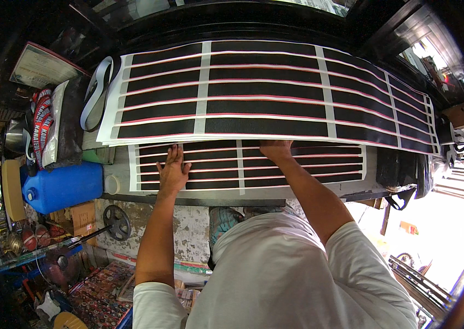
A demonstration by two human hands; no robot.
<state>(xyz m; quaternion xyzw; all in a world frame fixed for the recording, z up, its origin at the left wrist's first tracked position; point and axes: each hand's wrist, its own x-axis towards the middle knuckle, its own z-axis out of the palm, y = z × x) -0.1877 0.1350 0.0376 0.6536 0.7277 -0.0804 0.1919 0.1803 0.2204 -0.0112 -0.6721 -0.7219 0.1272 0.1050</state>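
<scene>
— While the lower striped sheet (248,167) lies flat on the counter (297,192), how do the hands stand?
— Left hand (172,171) spreads open, palm pressing the sheet; right hand (275,149) grips the edge of the upper stack of sheets (265,93) overlapping it.
— How far along?
— Seemingly midway: the stack is squared, the lower sheet not yet joined.
— Nearby?
— A blue jerrycan (63,186) and a wrapped bundle (51,123) crowd the left end.

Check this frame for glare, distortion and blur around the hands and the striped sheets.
Head view: fisheye bends the upper striped sheet into an arc; daylight blows out the lower right; dark vignette at the corners. Left hand and right hand, on the lower striped sheet, are sharp and evenly lit.
</scene>
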